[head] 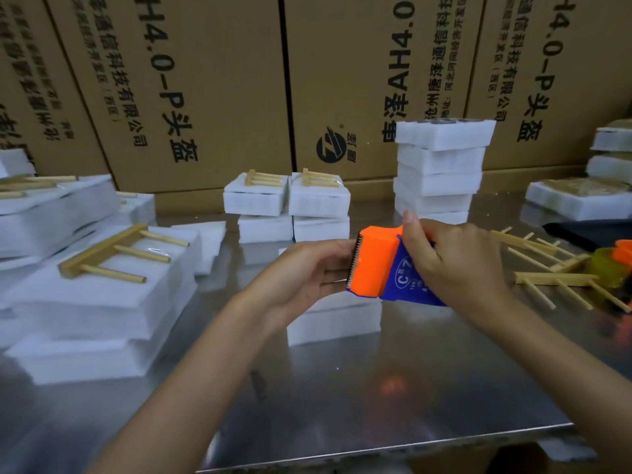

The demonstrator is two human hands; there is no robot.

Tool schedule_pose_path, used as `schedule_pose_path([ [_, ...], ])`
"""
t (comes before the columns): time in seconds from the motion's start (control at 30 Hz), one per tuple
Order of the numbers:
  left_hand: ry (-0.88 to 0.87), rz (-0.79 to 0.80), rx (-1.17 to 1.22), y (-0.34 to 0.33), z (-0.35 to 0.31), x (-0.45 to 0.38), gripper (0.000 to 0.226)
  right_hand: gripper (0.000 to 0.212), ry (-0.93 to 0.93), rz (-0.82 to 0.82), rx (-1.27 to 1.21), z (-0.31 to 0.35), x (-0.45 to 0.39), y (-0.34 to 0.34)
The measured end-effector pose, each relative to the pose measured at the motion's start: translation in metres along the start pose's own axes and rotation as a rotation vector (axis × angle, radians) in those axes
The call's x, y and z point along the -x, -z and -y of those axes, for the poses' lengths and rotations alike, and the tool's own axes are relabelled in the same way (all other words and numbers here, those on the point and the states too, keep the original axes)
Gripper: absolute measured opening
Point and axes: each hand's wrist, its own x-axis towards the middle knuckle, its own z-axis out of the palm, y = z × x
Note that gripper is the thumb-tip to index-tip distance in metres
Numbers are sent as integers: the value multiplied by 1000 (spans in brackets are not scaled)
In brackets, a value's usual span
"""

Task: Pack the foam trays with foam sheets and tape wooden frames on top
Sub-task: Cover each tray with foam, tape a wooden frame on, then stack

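We hold the tape dispenser [383, 268] in mid-air between both hands, above a foam tray [333, 319] that sits on the steel table [376, 388] just below our fingers. Our right hand [455, 258] is curled over the blue body from above, thumb up near the orange top edge, a firm wrap. Our left hand [307, 271] lies against the toothed cutter end, fingers half-curled; whether they pinch a tape end we cannot tell, as the clear film does not show. The dispenser looks like light, rigid plastic, best gripped round its body and well clear of the serrated blade. The tray should be very light, soft and easily dented, so we judge it wants gentle pressure on its flat sides. The loose wooden frames [554, 268] lie beyond our right knuckles; they look thin, stiff and snappable at the dowels, best lifted by the crossbar.
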Motion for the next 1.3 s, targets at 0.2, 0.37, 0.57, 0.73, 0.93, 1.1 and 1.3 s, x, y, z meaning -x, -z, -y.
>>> schedule_pose_path([
  [0.2, 134, -135, 3, 12, -6, -15, 30, 63, 16, 231, -42, -1, -26, -17],
  [0.37, 129, -273, 142, 53, -34, -21, 26, 73, 4, 351, -18, -17, -62, -27],
  [0.57, 67, -533, 242, 144, -48, -7, 17, 67, -143, 639, 158, -86, -90, -23],
  [0.73, 65, -601, 169, 148, -25, -26, 25, 70, -165, 736, 127, -101, -116, -49],
  [0.93, 204, -760, -325, 147, 31, -35, 8, 61, -152, 863, 198, -111, -123, -87],
  [1.1, 113, -743, -794, 124, 87, -44, 22, 60, -206, 906, 191, -129, -106, -120],
  [1.3, 303, -644, -1248, 117, 108, -49, 54, 60, -217, 894, 163, -135, -108, -127],
])
